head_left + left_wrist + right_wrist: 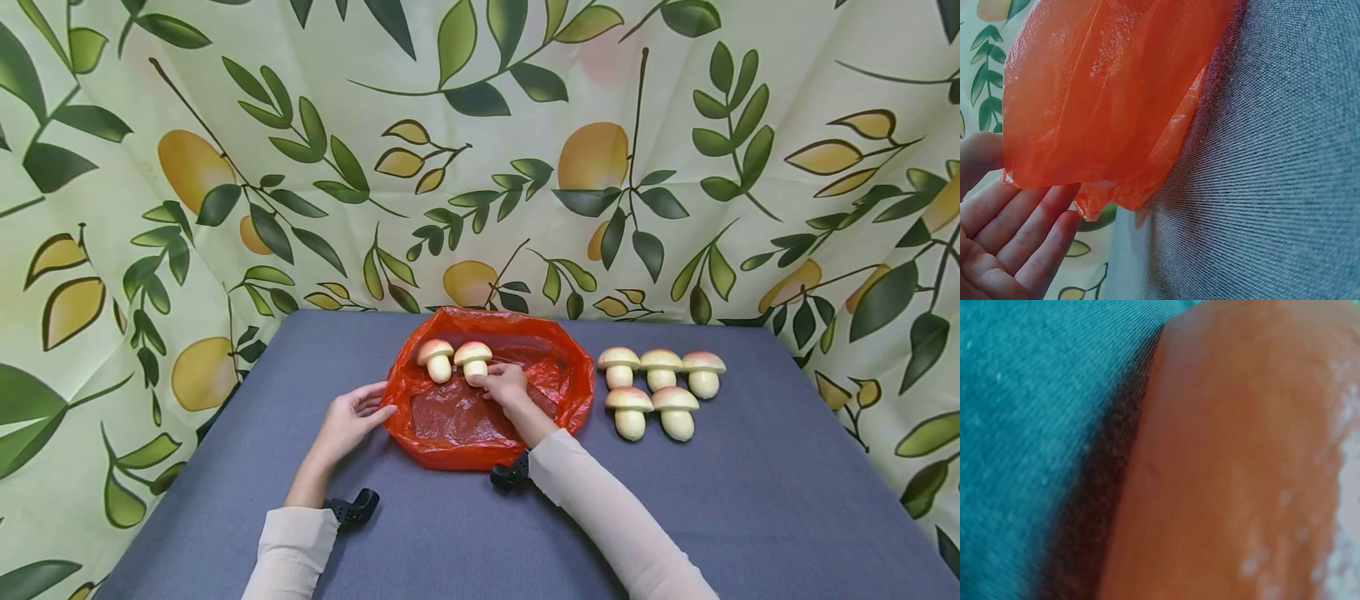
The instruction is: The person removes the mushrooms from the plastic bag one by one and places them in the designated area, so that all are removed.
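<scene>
A red plastic bag [423, 454] lies with its mouth spread wide on the table. My left hand [356, 421] is at its left rim, thumb and fingers on the edge; in the left wrist view, the bag's wall [1104, 94] covers some fingertips of that hand [1016, 237]. My right hand [506, 385] reaches over the near rim into the bag and pinches a toy mushroom [472, 354] by its stem. To its left, inside the bag, is another mushroom [436, 358]. The right wrist view has only blurred red bag [1222, 456] close up, with the right hand hidden.
Right of the bag, several more mushrooms [662, 367] stand in two rows on the blue-grey table cloth [750, 500]. A leaf-and-fruit patterned curtain [517, 125] closes off the back and sides. Each wrist wears a black camera mount [356, 506].
</scene>
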The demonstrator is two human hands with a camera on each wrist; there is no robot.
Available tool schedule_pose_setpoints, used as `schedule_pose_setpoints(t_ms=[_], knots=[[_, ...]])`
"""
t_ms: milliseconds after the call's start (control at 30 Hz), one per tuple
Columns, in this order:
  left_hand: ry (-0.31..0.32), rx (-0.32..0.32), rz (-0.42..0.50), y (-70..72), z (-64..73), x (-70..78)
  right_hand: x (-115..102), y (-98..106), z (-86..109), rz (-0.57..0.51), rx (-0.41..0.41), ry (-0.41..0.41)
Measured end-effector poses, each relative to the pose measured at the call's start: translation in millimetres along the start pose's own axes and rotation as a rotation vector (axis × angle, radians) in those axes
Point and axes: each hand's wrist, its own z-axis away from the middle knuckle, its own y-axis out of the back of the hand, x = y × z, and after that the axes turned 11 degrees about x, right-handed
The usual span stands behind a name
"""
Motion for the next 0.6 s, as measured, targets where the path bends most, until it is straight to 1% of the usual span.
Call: schedule_pose_setpoints(t_ms=[133, 367, 600], knots=[[0.001, 0.001, 0.000, -1.2, -0.1, -0.6, 0.2, 1.7, 0.1, -0.002, -0.004, -0.010], [0.000, 0.002, 0.003, -1.3, -0.4, -1.9, -1.1, 5.4, 2.2, -0.014, -0.005, -0.005], [0.001, 0.000, 0.009, -1.6, -0.9, -2.5, -4.0, 8.2, 5.6, -0.054, -0.012, -0.014]])
